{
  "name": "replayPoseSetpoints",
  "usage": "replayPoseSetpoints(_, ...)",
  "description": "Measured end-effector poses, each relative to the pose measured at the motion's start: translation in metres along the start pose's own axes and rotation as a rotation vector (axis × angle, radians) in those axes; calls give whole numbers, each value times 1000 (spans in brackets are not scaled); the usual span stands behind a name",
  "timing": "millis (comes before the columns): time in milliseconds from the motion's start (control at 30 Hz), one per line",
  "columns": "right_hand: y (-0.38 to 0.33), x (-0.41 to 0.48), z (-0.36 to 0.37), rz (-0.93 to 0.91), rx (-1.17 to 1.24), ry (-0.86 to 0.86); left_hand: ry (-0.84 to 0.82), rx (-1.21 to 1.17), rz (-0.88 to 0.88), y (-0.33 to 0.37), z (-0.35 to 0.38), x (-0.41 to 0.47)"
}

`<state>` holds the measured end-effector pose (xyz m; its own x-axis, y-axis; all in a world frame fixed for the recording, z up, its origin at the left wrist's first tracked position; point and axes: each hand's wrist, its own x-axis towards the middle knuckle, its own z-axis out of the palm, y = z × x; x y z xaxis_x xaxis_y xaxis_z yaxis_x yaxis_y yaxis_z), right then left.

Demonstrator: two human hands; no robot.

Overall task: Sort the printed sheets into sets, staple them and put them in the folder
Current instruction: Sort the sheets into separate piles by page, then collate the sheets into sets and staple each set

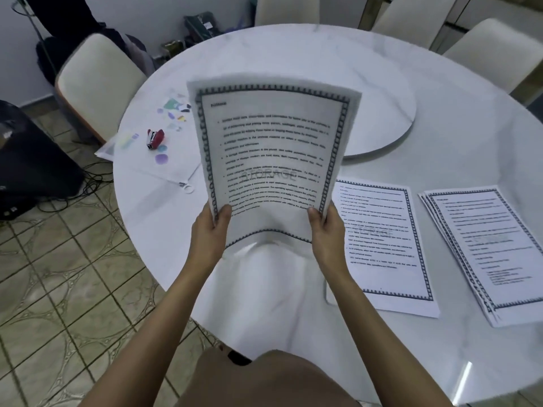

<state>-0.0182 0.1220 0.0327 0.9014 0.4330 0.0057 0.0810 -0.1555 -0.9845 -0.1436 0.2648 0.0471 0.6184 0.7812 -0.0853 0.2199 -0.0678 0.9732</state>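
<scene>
Left hand [210, 230], right hand [326, 230] pinching sheaf [273, 148] by lower side edges, upright over table [293, 306]. Loose sheet [385, 245], stack [484, 254] at 3 o'clock, narrow gap between. Stapler [155, 138] at 10.

Matt white paper sheets [273, 160] above a glossy marble-look table [440, 142]; shiny red stapler [155, 138].

Left hand [209, 232] and right hand [325, 230] grip a sheaf of sheets [273, 148] upright. A near pile [382, 245] and far pile [484, 254] lie at three o'clock, the stapler [155, 138] at ten
</scene>
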Motion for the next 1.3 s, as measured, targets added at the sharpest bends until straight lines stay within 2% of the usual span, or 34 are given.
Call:
replayPoseSetpoints(200, -1, 17, -54, -30, -140, 150, -29, -17, -8, 17, 37, 6)
replayPoseSetpoints(533, 23, 21, -151, 181, -276, 342, -287, 53, -105, 30, 141, -6)
replayPoseSetpoints(800, 66, 17, -191, 316, -365, 318, -366, 235, -238, 6, 191, -18)
replayPoseSetpoints(900, 76, 16, -200, 339, -378, 299, -322, 309, -247, -2, 202, -20)
replayPoseSetpoints(1067, 88, 20, -211, 276, -502, 285, -199, 460, -172, -7, 213, -24)
replayPoseSetpoints(1300, 84, 29, -215, 379, -497, 116, -202, 384, -252, -4, 212, -16)
